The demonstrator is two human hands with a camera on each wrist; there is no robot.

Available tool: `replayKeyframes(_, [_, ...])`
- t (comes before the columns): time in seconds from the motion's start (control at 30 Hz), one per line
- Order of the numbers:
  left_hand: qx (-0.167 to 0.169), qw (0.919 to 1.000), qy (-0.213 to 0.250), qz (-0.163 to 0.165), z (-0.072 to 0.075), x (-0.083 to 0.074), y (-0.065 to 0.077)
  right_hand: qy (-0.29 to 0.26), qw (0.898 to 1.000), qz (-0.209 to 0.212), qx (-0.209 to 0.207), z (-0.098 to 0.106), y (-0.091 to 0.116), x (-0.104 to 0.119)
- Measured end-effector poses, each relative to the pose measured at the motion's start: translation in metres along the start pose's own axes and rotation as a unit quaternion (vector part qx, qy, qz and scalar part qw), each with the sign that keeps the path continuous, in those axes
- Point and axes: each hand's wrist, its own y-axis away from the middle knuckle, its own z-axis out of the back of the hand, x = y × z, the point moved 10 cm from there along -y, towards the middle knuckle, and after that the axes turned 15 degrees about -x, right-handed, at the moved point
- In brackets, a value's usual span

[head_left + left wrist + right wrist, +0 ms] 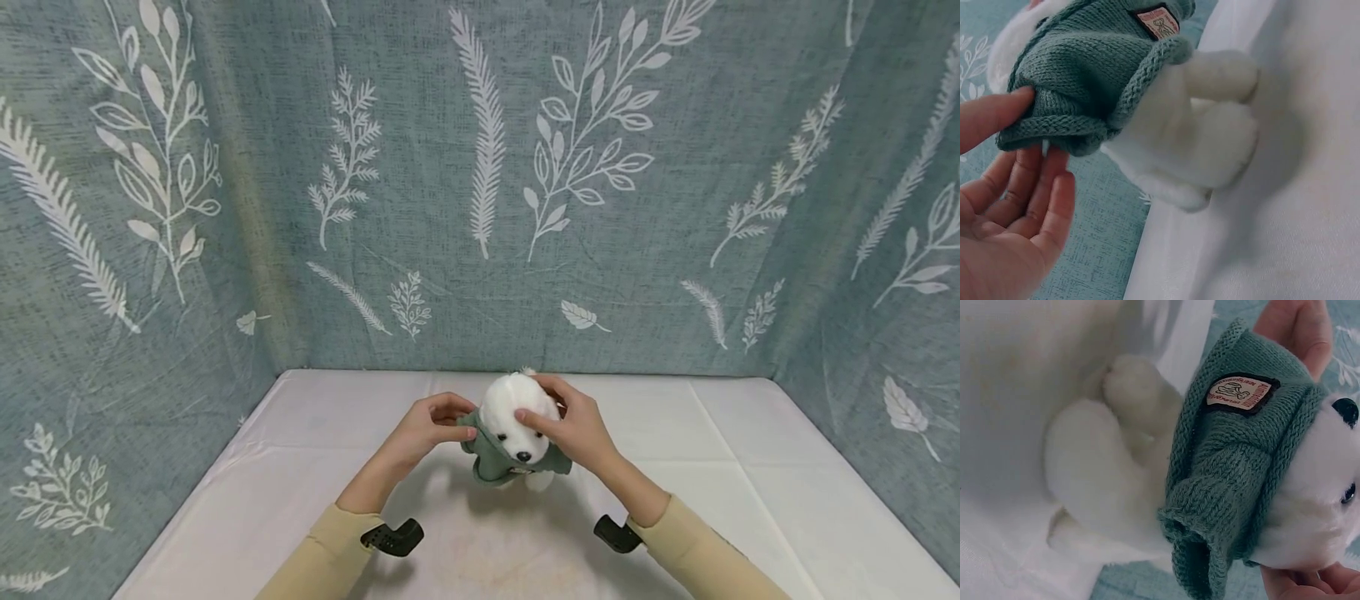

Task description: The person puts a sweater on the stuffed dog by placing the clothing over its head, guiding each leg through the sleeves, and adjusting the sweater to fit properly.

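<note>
A white plush dog (517,398) in a green knitted sweater (491,460) sits on the white-covered table, facing me. My left hand (426,429) pinches the sweater's sleeve at the left side between thumb and fingers. In the left wrist view, the thumb lies on the knit and the fingers are beneath the sleeve's rolled edge. With my right hand (579,423) I hold the dog's head, thumb across the forehead and fingers behind. A stitched label (1241,392) shows on the sweater's front. The other sleeve (1194,562) hangs with a dark opening, no paw visible in it.
The table (675,492) has a white cloth with fold lines. Blue-green curtains (420,167) with white leaf prints stand behind and on both sides. Black wrist-worn devices (393,537) sit at the cuffs of both beige sleeves.
</note>
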Motion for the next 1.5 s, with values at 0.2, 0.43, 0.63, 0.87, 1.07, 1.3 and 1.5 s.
replayKeyframes(0.2, [-0.016,0.9998,-0.003,-0.012,0.003,0.0,-0.002,-0.003,1.0,-0.004,0.001,0.0,0.0,-0.002])
replayKeyframes(0.43, [-0.025,0.9997,-0.001,-0.002,0.006,0.006,-0.005,0.002,1.0,-0.014,0.005,0.009,0.009,0.039])
replayKeyframes(0.63, [-0.022,0.9997,0.007,0.007,0.005,0.017,-0.007,-0.003,1.0,-0.021,0.003,0.003,0.004,0.016])
replayKeyframes(0.87, [-0.003,1.0,0.008,-0.004,-0.002,0.022,-0.009,-0.012,1.0,-0.021,0.006,-0.001,0.001,-0.005])
replayKeyframes(1.07, [0.001,1.0,-0.002,0.0,-0.009,0.03,-0.011,-0.021,0.999,-0.03,0.016,-0.002,0.001,-0.008])
replayKeyframes(1.3, [-0.025,0.9996,-0.014,0.008,-0.007,0.038,-0.014,-0.028,0.999,-0.03,0.021,-0.002,0.003,-0.008])
replayKeyframes(1.5, [-0.045,0.9984,-0.032,0.014,-0.004,0.042,-0.016,-0.025,0.999,-0.022,0.019,0.0,0.003,-0.007])
